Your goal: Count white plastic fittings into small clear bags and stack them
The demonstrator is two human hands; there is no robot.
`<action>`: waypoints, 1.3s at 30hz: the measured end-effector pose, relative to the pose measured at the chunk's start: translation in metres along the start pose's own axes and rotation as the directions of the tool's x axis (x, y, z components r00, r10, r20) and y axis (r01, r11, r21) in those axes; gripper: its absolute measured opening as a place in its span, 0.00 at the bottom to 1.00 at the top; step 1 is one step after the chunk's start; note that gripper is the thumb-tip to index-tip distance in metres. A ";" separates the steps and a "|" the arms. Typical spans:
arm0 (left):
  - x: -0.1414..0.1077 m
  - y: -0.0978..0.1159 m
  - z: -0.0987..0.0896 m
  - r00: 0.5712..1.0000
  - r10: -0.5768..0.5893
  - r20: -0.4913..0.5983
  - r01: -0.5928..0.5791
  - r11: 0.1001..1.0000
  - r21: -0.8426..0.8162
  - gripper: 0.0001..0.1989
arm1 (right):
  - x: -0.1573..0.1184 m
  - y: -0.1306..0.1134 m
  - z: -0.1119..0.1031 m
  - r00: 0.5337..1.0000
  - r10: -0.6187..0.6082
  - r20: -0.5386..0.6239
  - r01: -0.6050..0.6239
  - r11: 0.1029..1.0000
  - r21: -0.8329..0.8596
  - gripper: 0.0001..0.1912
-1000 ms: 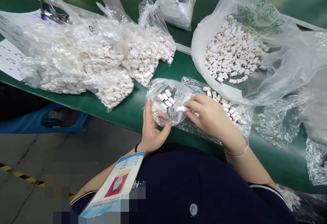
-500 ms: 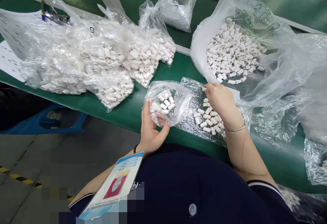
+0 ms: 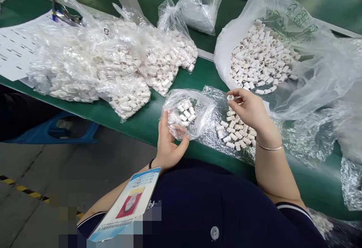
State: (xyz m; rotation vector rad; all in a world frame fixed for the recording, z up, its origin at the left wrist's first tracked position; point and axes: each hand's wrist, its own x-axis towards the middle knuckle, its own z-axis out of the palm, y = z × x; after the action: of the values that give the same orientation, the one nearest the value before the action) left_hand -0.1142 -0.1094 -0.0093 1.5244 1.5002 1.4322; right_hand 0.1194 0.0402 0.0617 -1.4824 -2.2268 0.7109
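Observation:
My left hand (image 3: 172, 138) curls round the near left side of a small clear plastic bag (image 3: 205, 118), its fingers partly seen through the film. The bag's mouth gapes, and several short white pipe fittings (image 3: 186, 113) lie inside. To the right, my right hand (image 3: 249, 108) pinches one white pipe fitting (image 3: 230, 97) between thumb and fingers, its round opening facing me. Just below that hand, a loose pile of white fittings (image 3: 236, 133) rests on a flat clear plastic sheet (image 3: 212, 142); the hand covers part of the pile.
A large open bag (image 3: 226, 48) full of white fittings stands behind my right hand. Several filled clear bags (image 3: 118, 63) crowd the left of the green table (image 3: 147, 123). Behind them lie printed papers (image 3: 14, 48) and a metal tool (image 3: 66, 16). A blue stool (image 3: 53, 131) stands below.
My right hand has turned and shifted slightly right, and the fitting in its pinch now shows its open end. My left hand keeps its hold on the small bag. The view has shifted slightly.

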 end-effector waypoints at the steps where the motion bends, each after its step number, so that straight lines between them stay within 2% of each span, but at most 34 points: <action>1: 0.000 0.000 0.001 1.000 -0.001 0.004 0.001 1.000 -0.001 0.45 | -0.005 -0.006 -0.005 1.000 -0.015 -0.003 0.015 0.998 0.059 0.15; 4: 0.001 0.000 0.003 1.000 -0.009 0.020 0.009 1.000 -0.002 0.45 | -0.020 -0.031 -0.010 0.987 -0.120 0.105 0.097 0.975 0.202 0.14; 7: 0.001 0.001 0.003 0.999 -0.026 0.030 0.026 1.000 -0.002 0.46 | -0.025 -0.056 0.004 0.946 -0.261 0.193 0.192 0.929 0.315 0.12; 10: 0.001 0.003 0.002 0.999 -0.034 0.024 0.033 0.999 0.007 0.46 | -0.023 -0.066 0.017 0.936 -0.340 0.091 0.291 0.894 0.340 0.15; 12: 0.001 0.004 0.000 1.000 -0.025 0.015 0.025 1.000 0.000 0.45 | -0.020 -0.062 0.015 0.933 -0.358 0.034 0.337 0.904 0.262 0.14; 14: 0.001 0.003 -0.002 1.000 -0.017 0.011 0.017 1.000 -0.004 0.45 | -0.020 -0.052 0.006 0.935 -0.348 0.074 0.339 0.934 0.111 0.12; 16: 0.001 0.003 -0.003 1.000 -0.011 0.018 0.011 1.000 0.006 0.45 | -0.022 -0.039 -0.003 0.931 -0.301 0.207 0.320 0.945 -0.064 0.12; 18: 0.001 0.003 -0.003 1.000 -0.005 0.029 0.004 1.000 0.013 0.45 | -0.026 -0.027 -0.005 0.908 -0.236 0.346 0.320 0.924 -0.211 0.13; 20: 0.002 0.003 -0.001 0.999 -0.004 0.040 0.003 1.000 0.009 0.45 | -0.031 -0.020 0.001 0.878 -0.192 0.439 0.346 0.888 -0.302 0.13; 24: 0.003 0.002 0.002 0.999 0.005 0.049 -0.006 1.000 0.014 0.45 | -0.037 -0.017 0.021 0.845 -0.161 0.511 0.402 0.822 -0.405 0.12; 29: 0.001 0.000 0.000 0.999 0.010 0.032 -0.012 0.998 0.057 0.49 | -0.032 -0.017 0.031 0.847 -0.147 0.511 0.406 0.799 -0.443 0.09; 32: 0.000 0.001 0.000 0.999 -0.006 0.037 0.005 0.999 0.035 0.48 | -0.028 -0.016 0.032 0.842 -0.144 0.519 0.403 0.808 -0.429 0.10; 36: -0.001 0.003 0.001 0.999 -0.018 0.031 0.018 1.000 0.016 0.46 | -0.024 -0.015 0.028 0.831 -0.141 0.539 0.398 0.827 -0.397 0.12; 39: -0.001 0.002 0.002 0.999 -0.012 0.036 0.012 1.000 -0.002 0.46 | -0.026 -0.018 0.019 0.830 -0.185 0.526 0.389 0.868 -0.308 0.13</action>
State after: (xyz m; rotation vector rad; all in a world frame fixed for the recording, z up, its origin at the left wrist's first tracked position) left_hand -0.1118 -0.1103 -0.0078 1.5293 1.4831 1.3919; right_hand 0.1052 0.0069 0.0560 -1.1553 -3.0632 0.5854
